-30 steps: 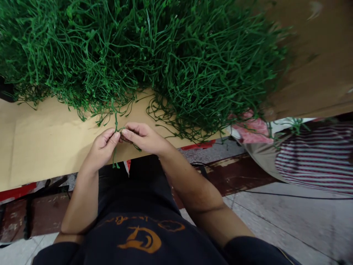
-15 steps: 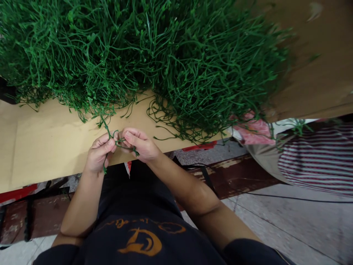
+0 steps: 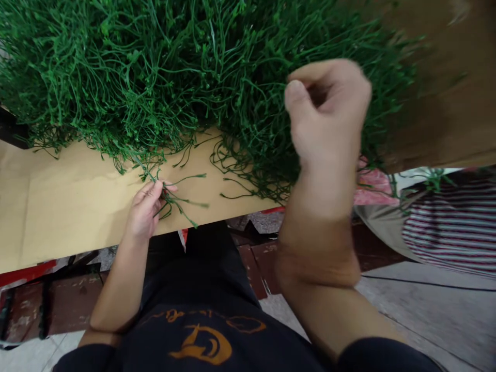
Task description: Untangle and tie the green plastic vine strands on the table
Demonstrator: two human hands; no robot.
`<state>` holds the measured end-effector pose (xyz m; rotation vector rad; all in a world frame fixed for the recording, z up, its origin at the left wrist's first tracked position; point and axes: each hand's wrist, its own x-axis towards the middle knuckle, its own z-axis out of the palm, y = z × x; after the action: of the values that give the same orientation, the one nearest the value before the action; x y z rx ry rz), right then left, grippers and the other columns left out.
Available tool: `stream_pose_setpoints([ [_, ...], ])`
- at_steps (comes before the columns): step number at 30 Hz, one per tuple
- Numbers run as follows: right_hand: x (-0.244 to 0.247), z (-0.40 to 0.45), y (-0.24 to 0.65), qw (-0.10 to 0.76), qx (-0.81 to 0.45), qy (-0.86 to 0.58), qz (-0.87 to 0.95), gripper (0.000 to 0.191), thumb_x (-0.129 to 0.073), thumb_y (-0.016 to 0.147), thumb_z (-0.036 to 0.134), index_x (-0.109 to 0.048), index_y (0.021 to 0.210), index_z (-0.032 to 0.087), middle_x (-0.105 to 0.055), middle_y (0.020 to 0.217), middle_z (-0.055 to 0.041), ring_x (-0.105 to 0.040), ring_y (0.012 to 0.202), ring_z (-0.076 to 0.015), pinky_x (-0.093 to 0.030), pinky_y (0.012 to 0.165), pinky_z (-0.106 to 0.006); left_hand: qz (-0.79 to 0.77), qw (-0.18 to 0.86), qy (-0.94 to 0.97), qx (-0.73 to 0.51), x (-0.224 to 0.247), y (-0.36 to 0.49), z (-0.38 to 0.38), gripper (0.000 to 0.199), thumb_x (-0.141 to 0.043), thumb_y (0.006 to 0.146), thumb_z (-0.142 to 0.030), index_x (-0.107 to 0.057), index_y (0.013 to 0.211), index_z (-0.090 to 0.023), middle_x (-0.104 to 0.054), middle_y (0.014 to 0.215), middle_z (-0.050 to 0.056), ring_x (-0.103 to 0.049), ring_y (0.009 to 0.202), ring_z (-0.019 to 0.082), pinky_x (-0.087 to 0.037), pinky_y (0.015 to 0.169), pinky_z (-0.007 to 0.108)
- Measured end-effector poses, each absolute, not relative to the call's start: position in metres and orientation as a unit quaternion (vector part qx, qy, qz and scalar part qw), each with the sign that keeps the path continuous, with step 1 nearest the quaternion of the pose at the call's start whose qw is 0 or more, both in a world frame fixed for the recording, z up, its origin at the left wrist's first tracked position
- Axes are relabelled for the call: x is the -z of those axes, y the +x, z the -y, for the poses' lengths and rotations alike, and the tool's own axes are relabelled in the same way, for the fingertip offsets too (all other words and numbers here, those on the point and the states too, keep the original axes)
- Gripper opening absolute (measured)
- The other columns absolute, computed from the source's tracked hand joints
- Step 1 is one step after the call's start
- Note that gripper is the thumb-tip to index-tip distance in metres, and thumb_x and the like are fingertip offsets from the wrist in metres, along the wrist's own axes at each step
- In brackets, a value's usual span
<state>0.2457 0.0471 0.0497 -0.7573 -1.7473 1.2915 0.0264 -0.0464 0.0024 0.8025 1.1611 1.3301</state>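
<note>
Near the front edge of the table, my left hand (image 3: 145, 209) pinches a green artificial plant stem (image 3: 176, 199). Several thin sprigs fan out from it to the right, tipped with small buds. My right hand (image 3: 329, 111) is raised over the right part of a large heap of green artificial stems (image 3: 163, 67). Its fingers are curled with thumb and forefinger pinched together, slightly smeared by motion. Whatever lies between those fingertips, if anything, I cannot make out against the green behind.
The heap covers the back of the tan cardboard-topped table (image 3: 70, 206). At the right are a brown cardboard surface (image 3: 445, 119), a pink plastic bag (image 3: 374, 188) and another person's striped clothing (image 3: 449, 222). A dark red bench (image 3: 65, 310) stands below the table edge.
My right hand has left the stem beside my left hand and moved up and right over the heap. My left hand keeps its hold, and the sprigs now spread out rightward.
</note>
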Motion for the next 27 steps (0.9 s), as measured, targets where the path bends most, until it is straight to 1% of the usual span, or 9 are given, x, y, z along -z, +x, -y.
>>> stream_pose_setpoints([
  [2, -0.051, -0.040, 0.245, 0.412, -0.466, -0.322, 0.714, 0.038, -0.036, 0.091, 0.051, -0.054, 0.081, 0.019, -0.049, 0.073, -0.0040, -0.047, 0.072, -0.0142, -0.037, 0.056, -0.026, -0.524, 0.540, 0.367, -0.547, 0.000, 0.026, 0.045, 0.026, -0.065, 0.074, -0.044, -0.068, 0.080, -0.019, -0.067, 0.078, 0.001, -0.059, 0.079, 0.012, -0.044, 0.074, 0.024],
  [5, -0.047, -0.023, 0.227, 0.411, -0.401, -0.347, 0.742, 0.031, -0.044, 0.089, 0.046, -0.056, 0.083, 0.019, -0.052, 0.076, -0.0047, -0.049, 0.077, -0.0155, -0.038, 0.063, -0.027, -0.529, 0.516, 0.420, -0.526, 0.003, 0.029, 0.043, 0.025, -0.064, 0.075, -0.044, -0.068, 0.079, -0.020, -0.068, 0.077, 0.001, -0.060, 0.083, 0.014, -0.044, 0.080, 0.026],
  [7, -0.039, -0.011, 0.209, 0.397, -0.367, -0.353, 0.763, 0.029, -0.048, 0.087, 0.044, -0.057, 0.081, 0.018, -0.054, 0.075, -0.0045, -0.050, 0.077, -0.0155, -0.038, 0.066, -0.028, -0.525, 0.514, 0.436, -0.520, 0.005, 0.030, 0.041, 0.026, -0.066, 0.073, -0.045, -0.067, 0.073, -0.019, -0.065, 0.069, -0.001, -0.058, 0.075, 0.013, -0.045, 0.076, 0.025],
  [9, -0.028, -0.001, 0.193, 0.370, -0.355, -0.361, 0.779, 0.029, -0.048, 0.087, 0.042, -0.056, 0.080, 0.016, -0.055, 0.073, -0.0039, -0.049, 0.071, -0.0137, -0.036, 0.065, -0.027, -0.529, 0.509, 0.433, -0.522, 0.005, 0.029, 0.039, 0.028, -0.068, 0.070, -0.045, -0.064, 0.066, -0.018, -0.059, 0.061, -0.002, -0.054, 0.064, 0.010, -0.044, 0.068, 0.024],
  [13, -0.007, 0.008, 0.177, 0.345, -0.384, -0.380, 0.768, 0.031, -0.038, 0.091, 0.036, -0.051, 0.072, 0.015, -0.048, 0.064, -0.0003, -0.042, 0.059, -0.0091, -0.031, 0.058, -0.024, -0.527, 0.500, 0.413, -0.549, 0.004, 0.025, 0.036, 0.023, -0.072, 0.068, -0.039, -0.065, 0.075, -0.018, -0.058, 0.065, -0.003, -0.051, 0.061, 0.008, -0.043, 0.062, 0.020],
  [17, 0.001, 0.006, 0.177, 0.379, -0.440, -0.333, 0.743, 0.036, -0.037, 0.092, 0.038, -0.052, 0.069, 0.015, -0.049, 0.067, -0.0013, -0.047, 0.067, -0.0103, -0.037, 0.066, -0.024, -0.503, 0.504, 0.389, -0.584, 0.002, 0.023, 0.035, 0.024, -0.075, 0.064, -0.036, -0.060, 0.068, -0.018, -0.057, 0.066, -0.004, -0.050, 0.060, 0.006, -0.042, 0.061, 0.018],
  [20, 0.004, 0.006, 0.176, 0.396, -0.467, -0.311, 0.727, 0.034, -0.040, 0.090, 0.038, -0.054, 0.073, 0.014, -0.050, 0.071, -0.0025, -0.049, 0.071, -0.0111, -0.039, 0.069, -0.025, -0.503, 0.511, 0.370, -0.590, 0.003, 0.024, 0.035, 0.028, -0.077, 0.061, -0.037, -0.059, 0.068, -0.017, -0.055, 0.065, -0.004, -0.049, 0.061, 0.006, -0.042, 0.061, 0.018],
  [24, 0.007, 0.007, 0.170, 0.357, -0.494, -0.332, 0.720, 0.030, -0.049, 0.086, 0.043, -0.052, 0.079, 0.014, -0.048, 0.073, -0.0004, -0.044, 0.067, -0.0090, -0.036, 0.062, -0.023, -0.514, 0.518, 0.384, -0.566, 0.004, 0.025, 0.036, 0.030, -0.077, 0.061, -0.039, -0.057, 0.068, -0.017, -0.050, 0.064, -0.005, -0.045, 0.060, 0.006, -0.039, 0.059, 0.019],
  [27, 0.007, 0.007, 0.166, 0.315, -0.493, -0.334, 0.739, 0.036, -0.048, 0.085, 0.048, -0.045, 0.069, 0.016, -0.039, 0.063, 0.0033, -0.036, 0.059, -0.0076, -0.028, 0.056, -0.022, -0.519, 0.504, 0.412, -0.554, 0.006, 0.024, 0.037, 0.032, -0.077, 0.060, -0.040, -0.055, 0.067, -0.017, -0.047, 0.064, -0.005, -0.043, 0.061, 0.007, -0.038, 0.059, 0.019],
])
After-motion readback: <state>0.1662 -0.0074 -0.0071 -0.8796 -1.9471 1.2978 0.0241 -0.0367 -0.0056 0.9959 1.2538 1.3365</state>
